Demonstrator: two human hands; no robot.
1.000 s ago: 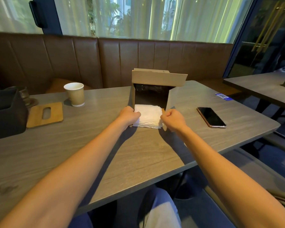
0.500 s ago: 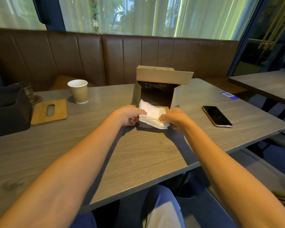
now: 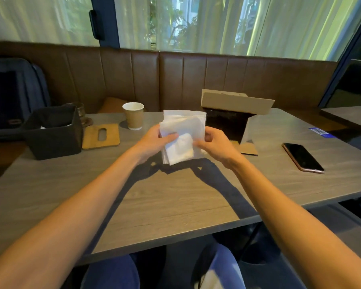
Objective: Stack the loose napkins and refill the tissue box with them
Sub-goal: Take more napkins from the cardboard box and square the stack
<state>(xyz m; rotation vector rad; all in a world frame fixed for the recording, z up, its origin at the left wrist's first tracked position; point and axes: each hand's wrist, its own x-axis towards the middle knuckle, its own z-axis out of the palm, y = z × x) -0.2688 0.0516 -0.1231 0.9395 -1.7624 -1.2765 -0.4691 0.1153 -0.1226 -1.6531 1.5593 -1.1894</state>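
Observation:
A stack of white napkins [image 3: 182, 135] is held upright above the table, gripped on both sides. My left hand [image 3: 154, 143] pinches its left edge and my right hand [image 3: 214, 146] holds its right edge. Behind and to the right, the brown cardboard box [image 3: 236, 103] lies on its side with its dark opening facing me and its flaps spread. At the left stands a dark tissue box [image 3: 54, 132] with white paper showing inside. Its wooden lid with a slot [image 3: 101, 136] lies flat beside it.
A paper cup [image 3: 133, 115] stands behind my left hand. A phone [image 3: 302, 156] lies face up at the right, near a blue sticker [image 3: 319, 131]. The grey table [image 3: 175, 203] meets a brown bench seat; a dark bag [image 3: 13, 92] sits on the bench at the left.
Both hands have lifted the napkin stack off the table in front of the cardboard box and turned it upright. The camera view has shifted left, bringing the dark tissue box more into view.

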